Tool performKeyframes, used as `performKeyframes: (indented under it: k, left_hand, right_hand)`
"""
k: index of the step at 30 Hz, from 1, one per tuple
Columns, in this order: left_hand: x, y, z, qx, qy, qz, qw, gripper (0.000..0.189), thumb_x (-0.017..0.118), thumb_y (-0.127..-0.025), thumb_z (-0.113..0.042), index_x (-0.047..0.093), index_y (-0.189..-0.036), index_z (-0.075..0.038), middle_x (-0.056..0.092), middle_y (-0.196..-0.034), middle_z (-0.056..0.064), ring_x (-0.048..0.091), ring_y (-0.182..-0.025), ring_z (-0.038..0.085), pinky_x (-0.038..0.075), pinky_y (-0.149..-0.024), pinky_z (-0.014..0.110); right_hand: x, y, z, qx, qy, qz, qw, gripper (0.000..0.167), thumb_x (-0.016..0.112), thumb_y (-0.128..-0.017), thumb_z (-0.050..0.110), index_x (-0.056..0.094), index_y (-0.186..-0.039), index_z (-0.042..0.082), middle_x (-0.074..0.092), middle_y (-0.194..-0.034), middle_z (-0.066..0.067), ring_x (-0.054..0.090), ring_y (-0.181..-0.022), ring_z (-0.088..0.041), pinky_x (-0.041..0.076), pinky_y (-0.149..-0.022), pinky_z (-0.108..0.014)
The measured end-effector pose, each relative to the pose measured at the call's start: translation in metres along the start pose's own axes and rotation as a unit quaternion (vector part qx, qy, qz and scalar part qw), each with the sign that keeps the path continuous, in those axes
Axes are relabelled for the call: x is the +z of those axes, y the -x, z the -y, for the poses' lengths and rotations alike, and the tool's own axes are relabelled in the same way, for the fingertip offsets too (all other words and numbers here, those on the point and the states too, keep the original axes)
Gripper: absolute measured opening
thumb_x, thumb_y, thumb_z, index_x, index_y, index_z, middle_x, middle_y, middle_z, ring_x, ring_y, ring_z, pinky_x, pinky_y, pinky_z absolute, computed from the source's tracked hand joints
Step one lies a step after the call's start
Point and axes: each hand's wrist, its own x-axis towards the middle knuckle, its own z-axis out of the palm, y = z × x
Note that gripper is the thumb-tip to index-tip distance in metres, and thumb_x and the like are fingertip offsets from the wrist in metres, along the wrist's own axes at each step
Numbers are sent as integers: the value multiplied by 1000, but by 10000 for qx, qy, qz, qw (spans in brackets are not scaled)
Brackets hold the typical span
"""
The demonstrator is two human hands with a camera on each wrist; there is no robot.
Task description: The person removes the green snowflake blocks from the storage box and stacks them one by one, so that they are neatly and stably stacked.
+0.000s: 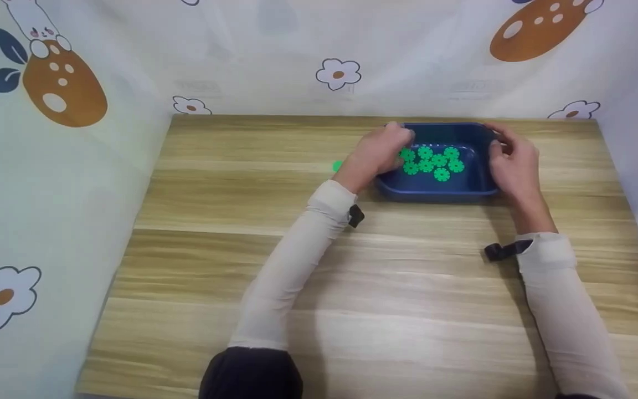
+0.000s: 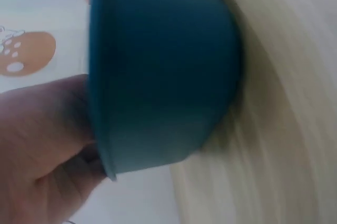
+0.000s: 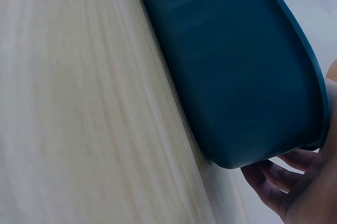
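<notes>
A dark blue plastic tub (image 1: 438, 195) stands at the back right of the table, with several green snowflake-shaped plastic discs (image 1: 440, 160) lying on its floor. My left hand (image 1: 377, 151) reaches over the tub's left rim, fingers bent inside beside the leftmost discs. Whether it pinches a disc is hidden by the hand and, in the left wrist view, by the tub wall (image 2: 163, 71). With my right hand (image 1: 518, 160) I grip the tub's right end, thumb at the rim and fingers around the outside. In the right wrist view, fingertips (image 3: 263, 184) touch the tub's outer wall.
Partly hidden by my left wrist, a green piece (image 1: 337, 165) lies on the wooden table (image 1: 214, 266) outside the tub. A patterned cloth wall (image 1: 263, 61) rises behind the table's back edge, close to the tub. Other walls stand left and right.
</notes>
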Motion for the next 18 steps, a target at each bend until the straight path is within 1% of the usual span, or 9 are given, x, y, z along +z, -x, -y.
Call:
performKeyframes:
  k: [2, 4, 8, 12, 15, 18]
  left_hand:
    - [1, 0, 5, 136, 250, -233, 9993, 37, 72, -105, -21, 67, -139, -10, 67, -137, 11, 64, -120, 21, 59, -105, 31]
    - [2, 1, 9, 274, 463, -536, 9971, 38, 72, -105, -23, 67, -140, -12, 67, -141, 9, 64, -125, 21, 57, -110, 31]
    - [4, 7, 16, 474, 826, -1122, 9891, 38, 73, -105, -25, 68, -140, -12, 65, -143, 7, 63, -130, 21, 53, -116, 30]
    - [5, 18, 22, 628, 1086, -1597, 9792, 37, 73, -104, -25, 69, -139, -13, 66, -139, 6, 64, -128, 19, 52, -116, 25]
    - [8, 26, 26, 779, 1225, -2020, 9686, 34, 74, -104, -23, 71, -136, -13, 68, -136, 6, 65, -125, 18, 52, -115, 23]
    - [12, 35, 32, 853, 1422, -2350, 9577, 33, 73, -104, -25, 72, -135, -14, 69, -134, 4, 66, -122, 17, 52, -112, 19]
  right_hand:
    - [0, 0, 0, -30, 1, -43, 10000, 45, 45, -110, 16, 68, -149, 22, 66, -153, -9, 67, -127, -27, 54, -102, -27]
    - [0, 0, -1, -61, -9, -75, 10000, 45, 46, -110, 16, 68, -148, 22, 66, -153, -8, 67, -128, -27, 53, -101, -25]
    - [0, 1, -1, -183, 50, -171, 9997, 45, 47, -108, 13, 70, -145, 23, 69, -150, -7, 69, -126, -25, 51, -98, -20]
    - [0, 1, 0, -246, 74, -192, 9995, 45, 47, -108, 12, 71, -145, 22, 69, -149, -6, 69, -126, -26, 51, -97, -19]
    - [0, 0, 0, -236, 56, -182, 9995, 45, 47, -108, 12, 71, -145, 22, 69, -149, -6, 68, -127, -26, 52, -99, -21]
    - [0, 0, 0, -232, 49, -173, 9996, 45, 47, -108, 12, 71, -145, 22, 69, -150, -7, 68, -128, -27, 52, -100, -22]
